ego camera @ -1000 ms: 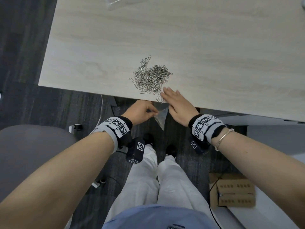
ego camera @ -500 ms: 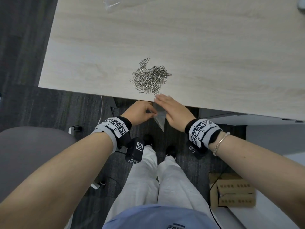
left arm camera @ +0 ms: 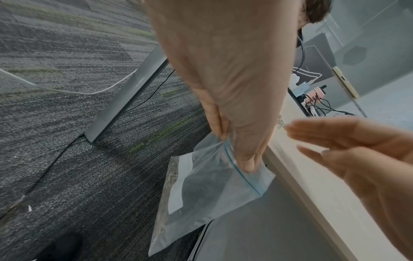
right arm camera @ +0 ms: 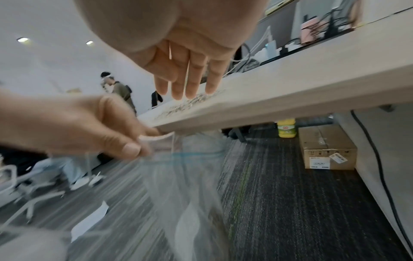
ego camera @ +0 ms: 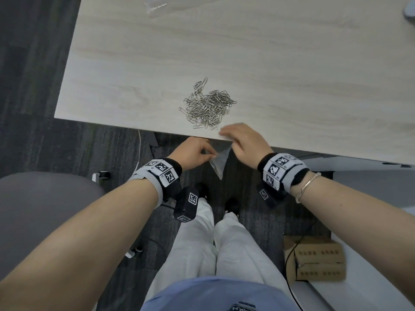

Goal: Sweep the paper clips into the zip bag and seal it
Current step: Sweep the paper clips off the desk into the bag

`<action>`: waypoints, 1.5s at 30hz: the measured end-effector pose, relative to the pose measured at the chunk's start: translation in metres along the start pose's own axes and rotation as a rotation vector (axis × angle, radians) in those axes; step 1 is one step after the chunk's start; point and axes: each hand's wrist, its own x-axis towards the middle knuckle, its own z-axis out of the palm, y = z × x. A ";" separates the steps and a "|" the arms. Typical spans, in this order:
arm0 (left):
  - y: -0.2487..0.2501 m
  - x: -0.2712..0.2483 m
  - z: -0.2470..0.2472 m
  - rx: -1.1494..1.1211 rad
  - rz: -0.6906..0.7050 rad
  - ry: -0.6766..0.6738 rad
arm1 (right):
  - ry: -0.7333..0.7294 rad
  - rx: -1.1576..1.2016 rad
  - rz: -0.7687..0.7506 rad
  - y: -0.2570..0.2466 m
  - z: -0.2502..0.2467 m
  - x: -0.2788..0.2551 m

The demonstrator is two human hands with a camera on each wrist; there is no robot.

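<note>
A pile of silver paper clips (ego camera: 207,106) lies on the pale wooden table (ego camera: 134,63), close to its near edge. My left hand (ego camera: 212,157) pinches the top of a clear zip bag (ego camera: 219,164) by its blue seal line and holds it just below that edge. In the left wrist view the bag (left arm camera: 212,190) hangs down from the left hand (left arm camera: 234,151), with some clips along its bottom. My right hand (ego camera: 229,138) hovers at the table edge above the bag, fingers straight and holding nothing (right arm camera: 185,88). Clips (right arm camera: 190,104) lie just beyond its fingertips.
A second clear plastic bag (ego camera: 161,7) lies at the table's far side. A grey chair (ego camera: 45,209) stands at my left. On the carpet to the right are a cardboard box (ego camera: 314,263) and, under the table, another box (right arm camera: 326,148) beside a yellow bottle (right arm camera: 286,129).
My right hand slid back from beside the pile to the table edge above the bag. The few clips near the edge are gone from view. The left hand kept its pinch.
</note>
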 end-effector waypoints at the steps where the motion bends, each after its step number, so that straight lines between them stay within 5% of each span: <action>1: -0.001 0.000 0.000 -0.013 -0.001 0.004 | 0.032 0.002 0.024 0.001 -0.003 0.010; 6: -0.003 -0.001 -0.002 -0.019 -0.012 0.021 | 0.051 -0.055 0.104 0.005 -0.013 0.055; 15: 0.004 -0.003 -0.007 -0.021 -0.044 -0.028 | -0.146 -0.030 0.125 0.005 -0.022 0.089; 31: 0.013 0.001 0.004 -0.003 -0.051 0.005 | -0.017 0.191 0.204 0.020 -0.007 0.011; 45: 0.022 -0.001 0.008 0.005 -0.033 0.048 | -0.139 0.173 0.196 -0.002 0.017 -0.014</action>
